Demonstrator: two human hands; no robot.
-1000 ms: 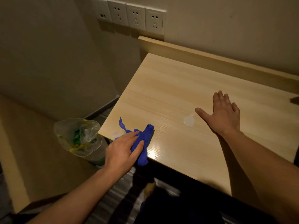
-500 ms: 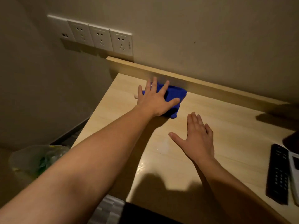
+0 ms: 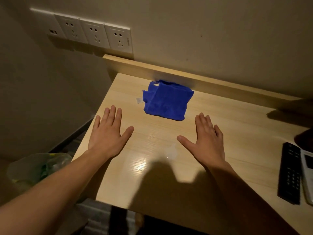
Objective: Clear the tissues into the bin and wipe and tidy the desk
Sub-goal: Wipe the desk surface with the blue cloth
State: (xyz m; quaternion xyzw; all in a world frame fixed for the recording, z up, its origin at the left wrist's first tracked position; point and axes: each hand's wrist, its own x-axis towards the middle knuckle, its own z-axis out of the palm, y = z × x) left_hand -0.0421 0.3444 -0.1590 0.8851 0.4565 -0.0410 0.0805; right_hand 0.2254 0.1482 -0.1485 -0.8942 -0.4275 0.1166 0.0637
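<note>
A folded blue cloth [image 3: 166, 100] lies flat near the back ledge of the light wooden desk [image 3: 152, 184], with nothing touching it. My left hand [image 3: 108, 134] rests palm down on the desk, in front of the cloth and to its left, fingers spread. Palm down too, my right hand [image 3: 205, 141] lies in front of the cloth and to its right. Both hands hold nothing. A small pale wet patch [image 3: 171, 151] shows on the wood between them. The bin [image 3: 33, 168], lined with a clear bag holding rubbish, stands on the floor left of the desk.
A black remote control [image 3: 290, 173] and a white remote [image 3: 307, 173] lie at the desk's right edge. A row of wall sockets [image 3: 94, 34] sits above the back left corner. A raised wooden ledge [image 3: 203, 77] runs along the wall.
My left hand carried the cloth from the front left edge to the back ledge, let it go and drew back to the desk. My right hand stayed flat.
</note>
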